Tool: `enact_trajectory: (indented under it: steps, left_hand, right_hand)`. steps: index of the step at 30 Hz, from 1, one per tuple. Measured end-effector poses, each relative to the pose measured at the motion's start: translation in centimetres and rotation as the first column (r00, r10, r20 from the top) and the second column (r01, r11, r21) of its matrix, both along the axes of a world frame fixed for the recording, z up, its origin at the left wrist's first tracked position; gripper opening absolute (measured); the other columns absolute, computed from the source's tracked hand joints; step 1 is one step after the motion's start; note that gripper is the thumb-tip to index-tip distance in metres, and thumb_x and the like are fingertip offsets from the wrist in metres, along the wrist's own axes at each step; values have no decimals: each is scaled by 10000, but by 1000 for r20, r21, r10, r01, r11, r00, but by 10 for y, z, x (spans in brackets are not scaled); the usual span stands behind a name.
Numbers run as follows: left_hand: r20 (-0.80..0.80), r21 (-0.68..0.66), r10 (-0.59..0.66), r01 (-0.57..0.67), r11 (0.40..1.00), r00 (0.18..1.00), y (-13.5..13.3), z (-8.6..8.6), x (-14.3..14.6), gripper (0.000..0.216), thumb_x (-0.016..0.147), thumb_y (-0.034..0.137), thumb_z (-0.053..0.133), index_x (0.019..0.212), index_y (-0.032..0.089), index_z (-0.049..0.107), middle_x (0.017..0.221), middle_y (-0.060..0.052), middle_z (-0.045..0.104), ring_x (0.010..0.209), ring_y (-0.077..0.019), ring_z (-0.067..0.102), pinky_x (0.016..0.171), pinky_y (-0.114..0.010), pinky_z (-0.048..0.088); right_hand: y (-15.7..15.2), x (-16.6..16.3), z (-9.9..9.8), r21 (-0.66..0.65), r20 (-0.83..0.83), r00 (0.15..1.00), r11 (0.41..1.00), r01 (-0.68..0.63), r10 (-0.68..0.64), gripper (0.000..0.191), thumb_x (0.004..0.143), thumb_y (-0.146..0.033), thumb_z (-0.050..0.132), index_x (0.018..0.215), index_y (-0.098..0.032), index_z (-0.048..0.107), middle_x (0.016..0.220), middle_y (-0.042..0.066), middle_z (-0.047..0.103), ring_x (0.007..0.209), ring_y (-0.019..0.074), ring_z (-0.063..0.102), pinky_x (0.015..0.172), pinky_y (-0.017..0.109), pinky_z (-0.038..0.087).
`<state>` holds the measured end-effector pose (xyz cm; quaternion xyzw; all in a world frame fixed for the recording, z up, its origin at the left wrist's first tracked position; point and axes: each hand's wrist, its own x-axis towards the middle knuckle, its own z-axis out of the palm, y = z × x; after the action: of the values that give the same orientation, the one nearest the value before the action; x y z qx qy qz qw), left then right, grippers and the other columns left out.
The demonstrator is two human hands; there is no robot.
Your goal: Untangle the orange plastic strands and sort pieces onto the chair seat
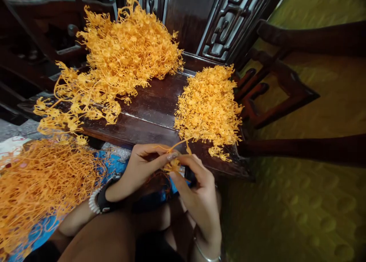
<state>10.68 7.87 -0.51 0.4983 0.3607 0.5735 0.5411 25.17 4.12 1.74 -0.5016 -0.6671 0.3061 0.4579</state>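
Between my two hands is a small orange flower-shaped plastic piece with a thin stem that loops up toward the table. My left hand pinches it between thumb and forefinger. From the other side my right hand grips the same piece with thumb and fingertips. Just beyond my hands lies a heap of like orange pieces on the dark wooden bench. A larger heap sits farther back to the left, its loose strands trailing over the front edge.
At the lower left, a mass of thin orange strands rests on blue plastic sheeting. Carved dark wood panelling rises behind the bench. A wooden chair frame stands to the right, in front of a greenish textured surface.
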Motion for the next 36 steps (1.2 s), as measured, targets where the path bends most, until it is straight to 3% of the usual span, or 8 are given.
enact_trajectory:
  steps: [9,15,20,24,32,36]
  left_hand:
    - [-39,37,24,-22,999,999,-1,3,0,68,778,196,733,727,222,770,729,-20,746,619,-109,635,586,-209,530]
    - [-35,106,16,-12,994,999,-2,4,0,72,805,173,710,756,208,750,736,-13,702,669,-104,615,625,-205,509]
    - [-3,-1,-126,126,992,992,-3,9,1,83,842,259,674,822,189,714,798,-21,646,691,-109,602,590,-199,499]
    - [-72,28,-233,235,972,970,-1,11,0,60,786,222,729,828,189,757,861,-53,683,789,-148,632,658,-233,528]
    - [-86,46,-131,135,990,988,-3,12,1,124,777,125,717,723,216,783,751,-34,711,704,-125,635,640,-225,526]
    - [-123,35,-90,95,995,988,-5,11,-3,85,790,203,718,742,211,787,747,-53,716,696,-150,643,622,-254,537]
  right_hand:
    - [-6,-5,-11,-96,-141,984,991,97,-110,157,892,-273,591,756,-215,643,749,3,657,731,163,609,711,301,476]
    - [-10,-11,-13,-170,-304,946,983,65,-115,188,921,-313,551,788,-221,647,738,-4,651,695,143,602,666,248,481]
    - [-14,-15,-17,-216,-389,916,976,15,-101,206,951,-351,505,840,-231,630,712,-21,602,667,119,550,625,208,468]
    - [-15,-14,-18,-216,-344,928,974,68,-142,182,936,-350,525,872,-236,651,740,-5,613,687,141,570,653,242,489]
    - [-13,-12,-15,-164,-274,956,984,64,-108,208,926,-283,524,754,-221,623,663,-17,577,622,131,553,597,239,455]
    - [-15,-14,-18,-147,-318,942,987,65,-109,215,924,-259,512,728,-219,589,680,-9,554,648,137,536,625,250,450]
